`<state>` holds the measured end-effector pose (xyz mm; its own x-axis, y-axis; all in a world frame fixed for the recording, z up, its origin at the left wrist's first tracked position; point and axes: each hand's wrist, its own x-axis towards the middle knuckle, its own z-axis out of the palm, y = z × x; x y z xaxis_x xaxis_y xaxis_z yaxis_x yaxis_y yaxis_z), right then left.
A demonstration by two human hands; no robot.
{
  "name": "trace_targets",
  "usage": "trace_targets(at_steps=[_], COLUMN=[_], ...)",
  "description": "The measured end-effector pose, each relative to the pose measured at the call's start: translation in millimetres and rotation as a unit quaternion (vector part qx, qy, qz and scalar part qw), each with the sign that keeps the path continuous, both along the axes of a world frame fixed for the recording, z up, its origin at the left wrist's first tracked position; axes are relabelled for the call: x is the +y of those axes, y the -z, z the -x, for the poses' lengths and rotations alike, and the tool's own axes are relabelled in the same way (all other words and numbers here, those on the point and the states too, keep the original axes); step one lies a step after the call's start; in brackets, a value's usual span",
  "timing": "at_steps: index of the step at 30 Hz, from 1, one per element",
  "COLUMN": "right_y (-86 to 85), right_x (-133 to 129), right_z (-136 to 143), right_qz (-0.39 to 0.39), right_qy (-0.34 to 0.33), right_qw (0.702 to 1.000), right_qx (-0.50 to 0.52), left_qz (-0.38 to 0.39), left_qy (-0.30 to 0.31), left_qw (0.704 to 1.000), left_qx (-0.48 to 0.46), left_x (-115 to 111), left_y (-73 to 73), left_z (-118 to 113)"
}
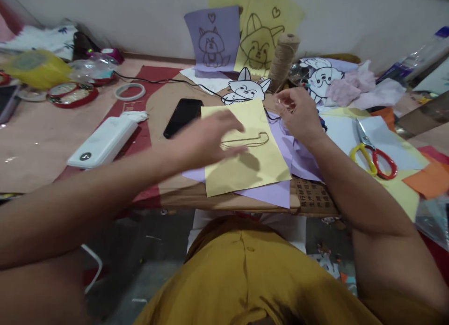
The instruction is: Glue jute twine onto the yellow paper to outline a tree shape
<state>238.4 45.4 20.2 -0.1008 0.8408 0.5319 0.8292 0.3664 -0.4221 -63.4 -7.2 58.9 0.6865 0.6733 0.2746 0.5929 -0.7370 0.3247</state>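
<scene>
The desk carries a wide piece of cardboard that reaches its near edge. On the cardboard, toward that near edge, the yellow sheet lies flat over purple paper, which pokes out past its near and right edges. Along the desk's far edge, a purple drawing and a yellow drawing stand upright at the wall.

The left hand, blurred, is over the left edge of the yellow sheet with thumb and fingers parted, apparently grasping nothing. The right hand is just beyond the sheet's far right corner, fingertips drawn together; something glints there, but I cannot tell what, if anything, they grip.

A power bank lies left of the sheet, with a phone nearer its far left corner. Scissors rest on papers toward the desk's right side, and a twine spool stands near the far edge.

Smallest is the string, a thin brown loop across the middle of the yellow sheet, bent at its right end. The step in hand looks like shaping this line on the paper; the next move would seem to call for a steady sheet and light, exact fingertip placing.
</scene>
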Motion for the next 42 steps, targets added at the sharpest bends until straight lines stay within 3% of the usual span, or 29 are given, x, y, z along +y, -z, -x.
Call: trace_targets(at_steps=[1,3,6,11,15,21,26,36,39,42], right_y=[-0.6,-2.7,-3.7,20.2,42.6,32.6,18.6,14.0,14.2,-2.3], right_x=[-9,-34,-92,-203,-244,-236,-220,-193,-190,-184], right_z=[-4,-15,-30,-32,-14,6,-3,-15,-28,-40], right_qz=[0.003,0.001,-0.026,0.019,0.090,0.231,0.374,0.452,0.459,0.428], right_qy=[0.004,0.019,0.034,-0.048,-0.029,0.019,0.033,0.002,0.016,0.041], right_qw=[1.000,0.999,0.998,0.999,0.995,0.972,0.920,0.845,0.848,0.892], right_qx=[0.012,0.033,0.041,-0.015,-0.025,0.027,0.115,0.286,0.263,0.141], left_qz=[-0.003,0.011,0.048,0.062,0.063,0.047,0.047,0.039,0.032,0.025], left_qy=[0.088,0.162,0.182,0.164,0.159,0.152,0.155,0.164,0.181,0.217], left_qw=[0.996,0.986,0.982,0.984,0.985,0.987,0.987,0.986,0.983,0.976], left_qx=[0.009,0.029,0.030,0.026,0.031,0.029,0.023,0.016,0.010,0.001], left_x=[-11,-22,-21,-14,-15,-16,-16,-12,-12,-12], left_y=[16.3,44.8,68.1,71.2,71.3,73.0,73.9,68.3,71.8,75.1], left_z=[-27,-57,-65,-58,-60,-61,-63,-58,-51,-43])
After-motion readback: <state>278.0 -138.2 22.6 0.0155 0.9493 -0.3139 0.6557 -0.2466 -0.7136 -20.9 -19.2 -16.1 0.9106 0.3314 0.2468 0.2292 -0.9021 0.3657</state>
